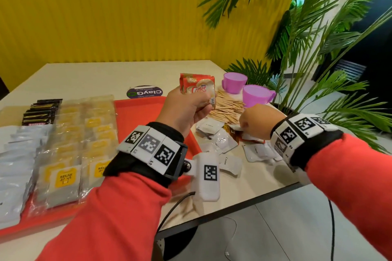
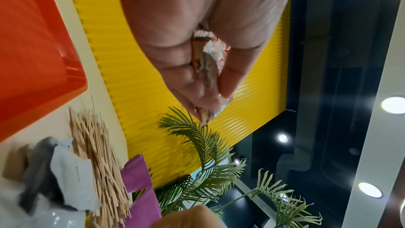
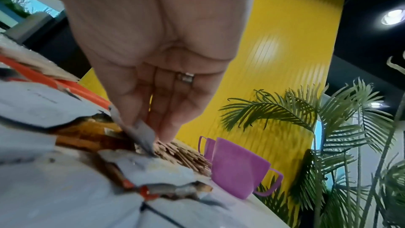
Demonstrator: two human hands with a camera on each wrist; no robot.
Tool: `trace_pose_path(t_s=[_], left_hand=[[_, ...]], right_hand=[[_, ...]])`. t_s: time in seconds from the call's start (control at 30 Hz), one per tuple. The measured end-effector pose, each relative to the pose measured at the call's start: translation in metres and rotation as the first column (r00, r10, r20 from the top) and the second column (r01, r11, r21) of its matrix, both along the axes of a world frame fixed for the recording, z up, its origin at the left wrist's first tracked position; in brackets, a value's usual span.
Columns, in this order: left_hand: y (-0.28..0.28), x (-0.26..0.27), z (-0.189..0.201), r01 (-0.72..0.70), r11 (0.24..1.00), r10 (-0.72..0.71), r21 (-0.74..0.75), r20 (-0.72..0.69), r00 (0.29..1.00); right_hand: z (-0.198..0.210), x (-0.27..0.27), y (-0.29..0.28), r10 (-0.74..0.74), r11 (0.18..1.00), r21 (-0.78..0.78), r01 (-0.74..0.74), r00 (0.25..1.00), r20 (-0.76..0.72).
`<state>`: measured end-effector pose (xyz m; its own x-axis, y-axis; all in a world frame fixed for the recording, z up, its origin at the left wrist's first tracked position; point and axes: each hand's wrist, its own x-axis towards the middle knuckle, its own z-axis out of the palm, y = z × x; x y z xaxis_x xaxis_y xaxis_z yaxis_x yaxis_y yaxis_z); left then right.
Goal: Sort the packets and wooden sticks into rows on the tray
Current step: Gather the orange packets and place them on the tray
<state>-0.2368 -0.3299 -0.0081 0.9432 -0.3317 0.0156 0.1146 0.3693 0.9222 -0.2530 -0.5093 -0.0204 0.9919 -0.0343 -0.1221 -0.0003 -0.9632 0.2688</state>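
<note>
Above the tray's right edge, your left hand grips red coffee packets. Your right hand pinches a packet, too blurred to identify, beside the wooden sticks near the table's far right corner.

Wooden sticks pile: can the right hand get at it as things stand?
Probably yes, once it lets go. The wooden sticks lie uncovered on the table just beyond the right hand, with nothing between. But its fingers are pinching a white packet from the loose pile.
</note>
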Motion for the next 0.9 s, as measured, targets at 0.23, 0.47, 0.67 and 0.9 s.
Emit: trace_pose_path(t_s=[0.23, 0.47, 0.67, 0.9], left_hand=[[-0.012, 0.015, -0.004, -0.035, 0.999, 0.035, -0.006, -0.078, 0.996], [-0.015, 0.019, -0.006, 0.011, 0.999, -0.015, -0.030, -0.140, 0.990], [-0.013, 0.022, -0.013, 0.008, 0.998, -0.020, -0.066, -0.180, 0.983], [-0.009, 0.025, -0.013, 0.008, 0.997, -0.025, -0.079, -0.211, 0.977]], right_hand=[[0.030, -0.012, -0.033, -0.066, 0.978, 0.206, 0.007, 0.957, 0.283], [0.013, -0.028, -0.051, -0.087, 0.991, 0.096, 0.091, 0.996, -0.036], [0.010, -0.020, -0.048, -0.125, 0.972, 0.191, 0.140, 0.988, -0.090], [0.002, 0.019, -0.012, -0.042, 0.959, 0.278, 0.057, 0.997, -0.058]])
